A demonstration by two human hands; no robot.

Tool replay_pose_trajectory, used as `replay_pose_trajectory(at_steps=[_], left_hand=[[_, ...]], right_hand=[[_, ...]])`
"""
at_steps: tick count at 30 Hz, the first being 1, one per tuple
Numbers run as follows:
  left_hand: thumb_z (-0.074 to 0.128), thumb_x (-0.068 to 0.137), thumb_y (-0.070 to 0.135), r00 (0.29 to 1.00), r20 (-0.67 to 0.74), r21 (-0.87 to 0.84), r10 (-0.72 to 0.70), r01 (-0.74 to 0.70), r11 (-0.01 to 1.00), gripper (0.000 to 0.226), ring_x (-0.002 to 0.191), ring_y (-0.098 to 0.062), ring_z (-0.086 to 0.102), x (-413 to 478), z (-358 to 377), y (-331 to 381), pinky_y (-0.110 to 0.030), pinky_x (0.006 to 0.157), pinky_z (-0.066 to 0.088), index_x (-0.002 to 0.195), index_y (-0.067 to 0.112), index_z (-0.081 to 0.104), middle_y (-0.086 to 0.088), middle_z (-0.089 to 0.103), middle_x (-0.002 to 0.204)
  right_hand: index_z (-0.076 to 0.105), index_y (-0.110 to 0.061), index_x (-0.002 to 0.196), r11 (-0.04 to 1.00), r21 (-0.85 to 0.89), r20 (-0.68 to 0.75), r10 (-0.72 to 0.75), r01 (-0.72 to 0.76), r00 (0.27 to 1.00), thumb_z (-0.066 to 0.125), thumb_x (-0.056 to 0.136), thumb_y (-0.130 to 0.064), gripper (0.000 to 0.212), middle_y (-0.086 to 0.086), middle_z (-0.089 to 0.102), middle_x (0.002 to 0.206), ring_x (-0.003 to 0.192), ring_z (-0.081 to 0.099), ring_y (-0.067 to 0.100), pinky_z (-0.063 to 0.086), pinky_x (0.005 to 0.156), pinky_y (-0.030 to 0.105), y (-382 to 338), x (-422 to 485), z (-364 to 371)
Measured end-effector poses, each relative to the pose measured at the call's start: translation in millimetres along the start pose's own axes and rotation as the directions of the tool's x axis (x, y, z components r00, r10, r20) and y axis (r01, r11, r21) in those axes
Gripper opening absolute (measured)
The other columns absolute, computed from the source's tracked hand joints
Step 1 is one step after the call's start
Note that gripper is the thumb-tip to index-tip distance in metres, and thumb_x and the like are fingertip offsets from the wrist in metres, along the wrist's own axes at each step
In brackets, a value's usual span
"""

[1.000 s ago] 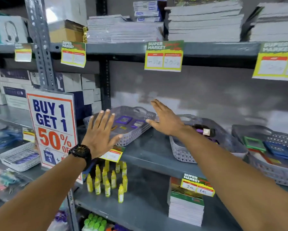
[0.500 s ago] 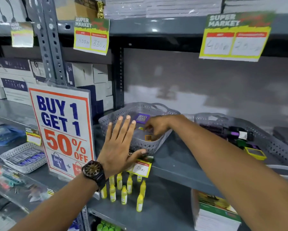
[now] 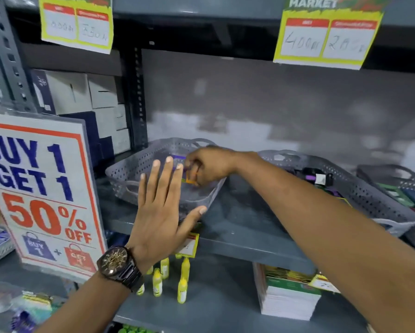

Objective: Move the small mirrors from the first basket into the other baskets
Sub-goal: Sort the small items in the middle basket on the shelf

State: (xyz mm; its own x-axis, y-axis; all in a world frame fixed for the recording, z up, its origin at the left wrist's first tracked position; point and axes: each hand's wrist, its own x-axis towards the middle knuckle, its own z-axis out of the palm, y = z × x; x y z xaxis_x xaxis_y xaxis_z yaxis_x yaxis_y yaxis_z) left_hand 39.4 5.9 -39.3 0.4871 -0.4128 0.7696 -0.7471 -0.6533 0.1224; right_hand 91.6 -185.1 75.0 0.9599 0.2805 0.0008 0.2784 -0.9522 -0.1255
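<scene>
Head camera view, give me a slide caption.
Right hand gathers small mirrors inside the first basket; left hand open.

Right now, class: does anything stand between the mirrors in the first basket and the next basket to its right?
Only the baskets' own walls. The right hand is already inside the first basket, closed around small mirrors. The shelf strip before the second basket looks bare.

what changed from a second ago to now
The right hand moved from above the shelf down into the first basket and closed its fingers on small mirrors. The left hand stayed open and flat in front of the basket. The other baskets are unchanged.
</scene>
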Motion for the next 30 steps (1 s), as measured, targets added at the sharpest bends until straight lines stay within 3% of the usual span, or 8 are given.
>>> replay_pose_trajectory(at_steps=[8, 11, 14, 17, 21, 23, 27, 30], left_hand=[[0.038, 0.095, 0.063, 0.995, 0.013, 0.044, 0.102, -0.102, 0.994, 0.085, 0.152, -0.033, 0.002, 13.2, 12.5, 48.2, -0.06, 0.12, 0.009, 0.154, 0.006, 0.018, -0.016, 0.013, 0.164], [0.044, 0.095, 0.06, 0.99, 0.036, 0.069, 0.14, -0.142, 0.987, 0.083, 0.152, -0.034, 0.005, 14.1, 24.2, 66.4, -0.061, 0.118, 0.014, 0.153, 0.006, 0.021, -0.016, 0.015, 0.164], [0.043, 0.095, 0.06, 0.982, 0.08, 0.066, 0.171, -0.177, 0.982, 0.083, 0.152, -0.034, 0.004, 13.2, 38.3, 85.8, -0.058, 0.12, 0.014, 0.154, 0.007, 0.02, -0.015, 0.014, 0.164], [0.041, 0.096, 0.06, 0.974, 0.131, 0.046, 0.188, -0.195, 0.98, 0.082, 0.152, -0.033, 0.003, 12.5, 50.9, 99.9, -0.055, 0.121, 0.013, 0.155, 0.008, 0.017, -0.014, 0.013, 0.165], [0.04, 0.096, 0.061, 0.957, 0.231, 0.065, 0.175, -0.194, 0.979, 0.082, 0.152, -0.032, 0.005, 11.2, 63.8, 111.3, -0.054, 0.119, 0.02, 0.153, 0.006, 0.021, -0.017, 0.018, 0.163], [0.037, 0.097, 0.062, 0.949, 0.272, 0.081, 0.158, -0.186, 0.979, 0.082, 0.152, -0.031, 0.006, 10.3, 66.5, 112.3, -0.053, 0.119, 0.021, 0.153, 0.005, 0.021, -0.017, 0.018, 0.163], [0.026, 0.098, 0.064, 0.94, 0.317, 0.078, 0.124, -0.156, 0.985, 0.081, 0.152, -0.029, 0.008, 7.3, 65.7, 112.0, -0.051, 0.119, 0.023, 0.154, 0.006, 0.019, -0.015, 0.018, 0.164], [0.022, 0.099, 0.063, 0.936, 0.338, 0.079, 0.1, -0.134, 0.988, 0.079, 0.151, -0.028, 0.014, 2.3, 63.9, 113.7, -0.049, 0.119, 0.025, 0.153, 0.007, 0.022, -0.014, 0.023, 0.162]], right_hand=[[0.061, -0.014, 0.124, 0.988, 0.077, -0.263, 0.152, -0.136, 0.953, 0.081, 0.071, -0.017, 0.057, -0.003, 0.079, 0.092, 0.084, 0.072, 0.011, 0.056, 0.083, 0.033, 51.9, -72.4, -65.9], [0.06, -0.018, 0.124, 0.951, 0.052, -0.26, 0.306, -0.303, 0.916, 0.081, 0.068, -0.028, 0.061, -0.007, 0.077, 0.08, 0.073, 0.069, 0.004, 0.053, 0.064, 0.022, 86.3, -100.0, -69.8], [0.063, -0.02, 0.115, 0.893, 0.047, -0.266, 0.443, -0.448, 0.856, 0.084, 0.062, -0.035, 0.06, -0.004, 0.069, 0.082, 0.072, 0.066, 0.013, 0.048, 0.057, 0.023, 119.2, -125.4, -57.7], [0.068, -0.015, 0.096, 0.841, 0.086, -0.178, 0.541, -0.535, 0.822, 0.085, 0.059, -0.032, 0.045, -0.003, 0.073, 0.069, 0.059, 0.07, 0.015, 0.052, 0.05, 0.022, 140.8, -141.7, -38.8], [0.075, -0.008, 0.074, 0.793, 0.146, 0.027, 0.594, -0.591, 0.804, 0.086, 0.068, -0.027, 0.023, 0.001, 0.075, 0.061, 0.061, 0.075, 0.016, 0.06, 0.051, 0.026, 154.5, -147.4, -15.9], [0.075, -0.008, 0.069, 0.782, 0.16, 0.068, 0.6, -0.602, 0.797, 0.086, 0.07, -0.025, 0.02, 0.001, 0.075, 0.06, 0.058, 0.074, 0.015, 0.062, 0.055, 0.029, 155.6, -145.7, -7.4], [0.071, -0.01, 0.06, 0.792, 0.105, 0.105, 0.593, -0.602, 0.798, 0.084, 0.068, -0.021, 0.019, 0.0, 0.071, 0.052, 0.046, 0.069, 0.012, 0.053, 0.044, 0.022, 150.2, -139.0, 5.6], [0.069, -0.011, 0.064, 0.812, 0.001, 0.106, 0.581, -0.584, 0.807, 0.081, 0.067, -0.021, 0.016, 0.001, 0.068, 0.048, 0.051, 0.071, 0.018, 0.054, 0.042, 0.024, 145.6, -135.1, 8.6]])
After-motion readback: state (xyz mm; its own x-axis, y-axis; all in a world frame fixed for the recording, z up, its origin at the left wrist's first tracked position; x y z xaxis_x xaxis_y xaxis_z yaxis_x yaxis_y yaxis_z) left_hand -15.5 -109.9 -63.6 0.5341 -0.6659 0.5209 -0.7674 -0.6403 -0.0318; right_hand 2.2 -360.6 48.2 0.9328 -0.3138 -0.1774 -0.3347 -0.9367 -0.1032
